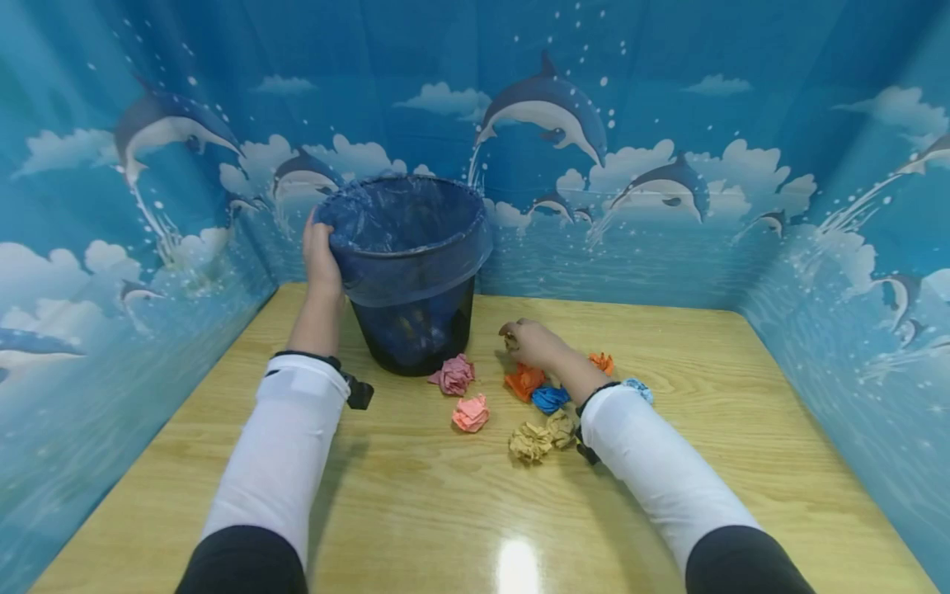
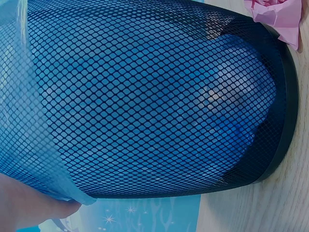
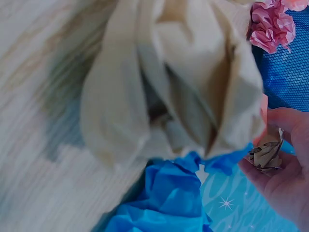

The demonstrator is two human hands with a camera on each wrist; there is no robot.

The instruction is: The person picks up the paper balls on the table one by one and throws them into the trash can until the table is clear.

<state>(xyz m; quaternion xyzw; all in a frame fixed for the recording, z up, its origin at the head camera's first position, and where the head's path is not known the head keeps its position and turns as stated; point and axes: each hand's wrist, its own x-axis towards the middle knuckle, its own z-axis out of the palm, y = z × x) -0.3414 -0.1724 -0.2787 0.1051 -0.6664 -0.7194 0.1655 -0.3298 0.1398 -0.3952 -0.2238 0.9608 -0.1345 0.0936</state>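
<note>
A black mesh wastebasket with a translucent blue liner bag folded over its rim stands upright at the back left. My left hand grips its left rim and the liner. To the right of the basket, low over the table, my right hand holds a small crumpled brown paper ball between thumb and fingers. An orange paper ball and a blue paper ball lie just below that hand. Pale shapes show through the mesh near the basket's bottom.
A dark pink paper ball lies against the basket's base, a light pink one nearer. Tan paper balls lie by the right wrist; another orange one and a light blue one lie beyond the forearm. A dolphin-print curtain surrounds the table.
</note>
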